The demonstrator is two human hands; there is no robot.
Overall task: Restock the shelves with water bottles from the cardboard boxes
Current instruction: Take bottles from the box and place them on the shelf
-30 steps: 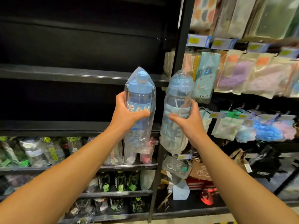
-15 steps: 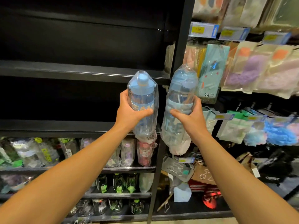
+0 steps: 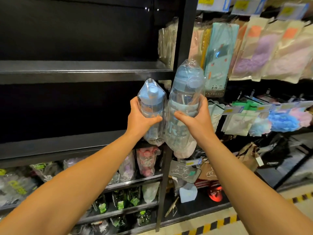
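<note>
2 wrapped blue bottles held up at the black shelves.
Left hand (image 3: 141,118) grip wraps the smaller bottle (image 3: 152,112); right hand (image 3: 196,119) grip wraps the bigger bottle (image 3: 184,106). Bottles touch side by side, upright, just in front of the shelf (image 3: 71,145) by the black post (image 3: 183,31).

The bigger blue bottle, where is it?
Centre of the head view, gripped in the right hand: the bigger bottle touches the smaller bottle, before the black upright post.
</note>
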